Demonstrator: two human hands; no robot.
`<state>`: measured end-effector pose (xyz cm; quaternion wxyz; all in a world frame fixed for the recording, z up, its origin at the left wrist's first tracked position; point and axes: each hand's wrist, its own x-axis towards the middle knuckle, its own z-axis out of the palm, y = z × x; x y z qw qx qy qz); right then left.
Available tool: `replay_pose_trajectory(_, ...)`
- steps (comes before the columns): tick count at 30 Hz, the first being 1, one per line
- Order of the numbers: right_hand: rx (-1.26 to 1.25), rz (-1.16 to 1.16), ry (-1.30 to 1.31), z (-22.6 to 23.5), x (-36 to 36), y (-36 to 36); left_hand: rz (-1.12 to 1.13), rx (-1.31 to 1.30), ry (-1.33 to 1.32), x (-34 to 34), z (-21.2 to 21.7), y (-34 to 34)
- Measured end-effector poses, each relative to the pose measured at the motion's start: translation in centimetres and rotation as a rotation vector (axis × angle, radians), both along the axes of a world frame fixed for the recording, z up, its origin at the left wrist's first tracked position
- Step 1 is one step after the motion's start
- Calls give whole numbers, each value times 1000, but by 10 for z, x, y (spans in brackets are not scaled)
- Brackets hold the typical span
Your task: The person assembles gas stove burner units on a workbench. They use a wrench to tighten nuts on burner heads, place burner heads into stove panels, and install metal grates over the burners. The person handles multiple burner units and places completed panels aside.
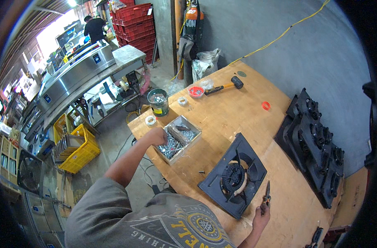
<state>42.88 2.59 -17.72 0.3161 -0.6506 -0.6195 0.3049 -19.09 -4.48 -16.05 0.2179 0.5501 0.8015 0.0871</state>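
Note:
My left hand (157,135) reaches into the near left corner of a grey metal tray (193,129) full of screws and small metal parts; its fingers are curled among the parts, and what they hold is hidden. My right hand (261,214) rests on the wooden table (238,111) and grips the handles of a pair of pliers (267,192), which point away from me. Between the hands lies a black square stove burner grate (233,175) with a round burner in its middle. Two loose screws (201,170) lie just left of the grate.
A stack of black burner grates (316,146) lines the table's right edge. At the far end are a mallet (225,86), a red bowl (196,91), tape rolls (150,120), a red ring (266,106) and a green can (158,102). Yellow crates (79,151) stand on the floor to the left. A person (94,28) stands far back.

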Motion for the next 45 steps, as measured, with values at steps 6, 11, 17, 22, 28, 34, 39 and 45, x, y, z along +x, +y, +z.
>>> replay_pose_trajectory(6,13,30,41,38,-36,7,181,249,-469,55,60,-11)
replay_pose_trajectory(11,7,390,254,53,-115,10,243,318,-879,90,77,-21)
replay_pose_trajectory(17,-237,781,574,107,-222,-18,-128,169,-1297,155,92,-31)
replay_pose_trajectory(22,-405,837,485,115,-230,-23,-177,108,-1260,187,91,-40)
replay_pose_trajectory(28,-163,483,258,84,-187,-2,209,143,-1364,191,52,-37)
replay_pose_trajectory(34,-17,420,186,26,-168,54,555,14,-1866,178,-5,-2)
replay_pose_trajectory(39,-76,480,203,17,-185,74,482,13,-1235,204,7,57)
replay_pose_trajectory(45,-42,515,160,10,-195,73,-81,-137,-523,232,48,95)
